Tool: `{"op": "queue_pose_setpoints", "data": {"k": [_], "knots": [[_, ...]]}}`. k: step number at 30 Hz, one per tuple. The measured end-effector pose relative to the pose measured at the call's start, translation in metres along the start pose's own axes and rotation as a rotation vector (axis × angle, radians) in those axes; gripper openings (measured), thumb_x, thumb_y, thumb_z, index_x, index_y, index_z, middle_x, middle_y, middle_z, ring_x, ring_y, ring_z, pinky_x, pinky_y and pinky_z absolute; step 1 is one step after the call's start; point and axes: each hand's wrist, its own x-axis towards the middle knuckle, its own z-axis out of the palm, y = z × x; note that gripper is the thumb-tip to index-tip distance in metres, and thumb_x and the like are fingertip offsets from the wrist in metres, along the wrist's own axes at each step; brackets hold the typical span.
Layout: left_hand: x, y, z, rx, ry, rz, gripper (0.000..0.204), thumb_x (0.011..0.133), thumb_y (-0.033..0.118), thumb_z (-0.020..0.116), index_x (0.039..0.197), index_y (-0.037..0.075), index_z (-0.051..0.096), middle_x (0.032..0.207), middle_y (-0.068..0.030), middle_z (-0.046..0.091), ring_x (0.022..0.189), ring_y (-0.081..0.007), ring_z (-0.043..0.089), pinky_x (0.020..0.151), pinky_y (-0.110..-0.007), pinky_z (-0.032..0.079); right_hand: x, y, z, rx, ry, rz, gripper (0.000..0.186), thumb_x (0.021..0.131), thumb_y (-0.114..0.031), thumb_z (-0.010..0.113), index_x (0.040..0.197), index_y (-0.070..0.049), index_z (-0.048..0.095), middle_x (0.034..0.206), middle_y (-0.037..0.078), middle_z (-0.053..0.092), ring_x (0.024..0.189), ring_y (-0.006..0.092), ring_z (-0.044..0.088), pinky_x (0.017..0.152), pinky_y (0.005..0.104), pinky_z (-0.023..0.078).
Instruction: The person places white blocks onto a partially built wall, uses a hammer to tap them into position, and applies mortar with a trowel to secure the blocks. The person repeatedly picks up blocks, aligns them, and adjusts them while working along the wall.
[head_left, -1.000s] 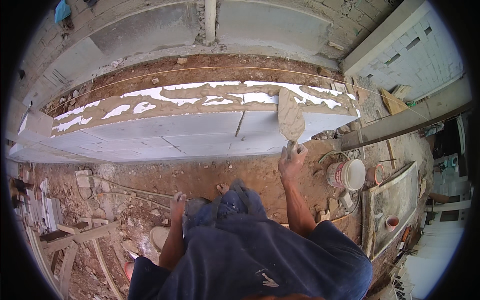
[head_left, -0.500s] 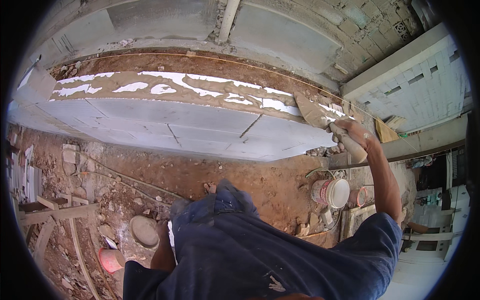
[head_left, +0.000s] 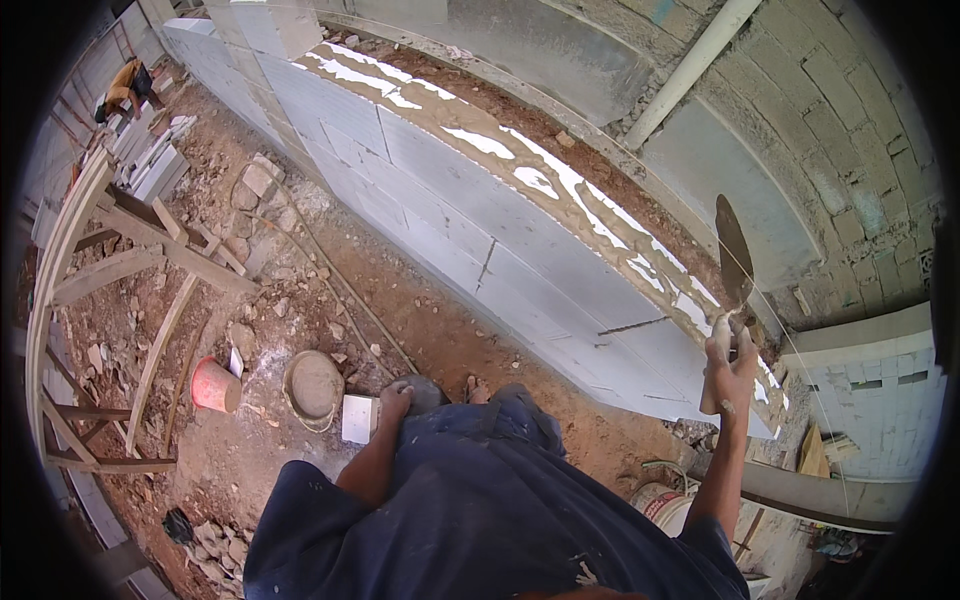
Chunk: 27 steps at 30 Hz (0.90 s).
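Currently my right hand (head_left: 728, 365) is clamped on the trowel (head_left: 733, 262), blade raised over the block wall (head_left: 520, 250) near its right end. My left hand (head_left: 395, 397) rests loosely closed on my knee. Judging next: spread mortar (head_left: 560, 185) evenly along the top.

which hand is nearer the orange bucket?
Left. The left hand rests by the knee, just right of the orange bucket; the right hand holds a trowel at the wall.

Orange bucket (head_left: 215, 386) beside round pan (head_left: 313, 385) — white pipe (head_left: 688, 68).
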Motion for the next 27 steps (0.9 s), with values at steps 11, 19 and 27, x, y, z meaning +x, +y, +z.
{"op": "queue_pose_setpoints", "data": {"k": [11, 19, 27], "knots": [[-0.008, -0.004, -0.004, -0.009, 0.091, -0.203, 0.033, 0.085, 0.027, 0.065, 0.108, 0.005, 0.071, 0.107, -0.0207, 0.07, 0.105, -0.0349, 0.066, 0.092, -0.041, 0.05, -0.091, 0.072, 0.324, 0.137, 0.268, -0.023, 0.083, 0.086, -0.033, 0.073, 0.134, 0.021, 0.033, 0.137, 0.038, 0.042, 0.13, 0.0491, 0.041, 0.109, 0.048, 0.034], [-0.055, -0.028, -0.011, 0.015, 0.294, -0.483, 0.034, 0.081, 0.032, 0.065, 0.108, 0.011, 0.07, 0.115, -0.0155, 0.067, 0.111, -0.0389, 0.06, 0.093, -0.053, 0.046, -0.121, 0.026, 0.411, -0.215, -0.591, -0.334, 0.071, 0.071, -0.03, 0.078, 0.12, 0.014, 0.051, 0.119, 0.033, 0.057, 0.114, 0.0452, 0.055, 0.098, 0.0469, 0.044], [-0.117, -0.016, 0.028, 0.131, 0.25, -0.674, 0.04, 0.078, 0.034, 0.069, 0.113, 0.014, 0.069, 0.129, -0.0098, 0.056, 0.123, -0.0349, 0.049, 0.098, -0.053, 0.041, -0.14, -0.129, 0.501, -0.376, -1.408, -0.786, 0.041, 0.066, -0.02, 0.071, 0.099, 0.004, 0.067, 0.087, 0.025, 0.068, 0.086, 0.0408, 0.067, 0.078, 0.0449, 0.051]]}}
